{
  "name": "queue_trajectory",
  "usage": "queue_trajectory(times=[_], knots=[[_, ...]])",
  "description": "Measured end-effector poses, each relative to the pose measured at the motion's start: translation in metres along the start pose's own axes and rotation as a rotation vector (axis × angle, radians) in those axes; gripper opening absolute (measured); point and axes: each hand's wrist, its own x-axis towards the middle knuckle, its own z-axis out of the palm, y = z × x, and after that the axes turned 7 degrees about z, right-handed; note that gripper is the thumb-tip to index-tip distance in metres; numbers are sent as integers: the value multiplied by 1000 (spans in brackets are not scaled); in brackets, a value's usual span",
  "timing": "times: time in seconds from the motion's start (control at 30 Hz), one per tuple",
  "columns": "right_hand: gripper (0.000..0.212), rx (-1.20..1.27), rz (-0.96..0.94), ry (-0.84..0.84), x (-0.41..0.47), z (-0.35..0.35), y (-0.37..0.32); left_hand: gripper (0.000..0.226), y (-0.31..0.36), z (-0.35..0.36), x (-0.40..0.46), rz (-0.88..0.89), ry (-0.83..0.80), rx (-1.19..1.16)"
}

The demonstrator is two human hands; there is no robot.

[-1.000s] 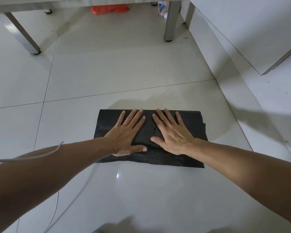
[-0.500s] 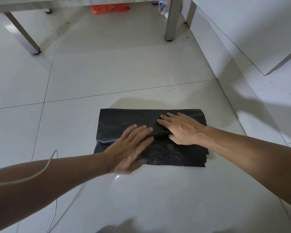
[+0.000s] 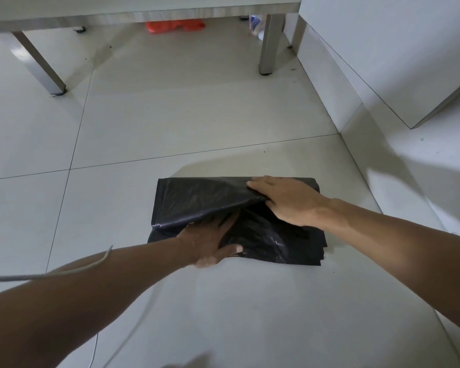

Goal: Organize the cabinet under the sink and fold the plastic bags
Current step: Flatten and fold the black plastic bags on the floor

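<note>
Black plastic bag [image 3: 197,197], half-folded, glossy and creased, its top layer in right hand [image 3: 290,200] grip, left hand [image 3: 210,240] flat beneath.

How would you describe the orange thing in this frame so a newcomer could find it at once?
Start at the grey bench running along the top of the view, standing on the pale tiled floor. Look underneath it, between its metal legs, towards the back. There lies the crumpled orange bag, the only brightly coloured thing, far from the black plastic bag under the hands.
</note>
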Motion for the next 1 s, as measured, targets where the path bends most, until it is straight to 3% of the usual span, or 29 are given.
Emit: queue_trajectory(times=[0.2,0.33,0.5,0.77,1.0], knots=[[60,-245,-53,29,-10,29,-1,63,11,-8,20,-137,24,-288],[67,-310,-138,135,-16,54,2,73,9,-2,24,-243,12,-312],[80,-315,-184,236,-19,67,10,66,17,-4,13,-222,47,-424],[77,-326,-210,347,-28,76,21,51,18,22,-29,-204,127,38],[83,-450,-143,270,-32,95,22,20,36,5,-48,-192,156,285]])
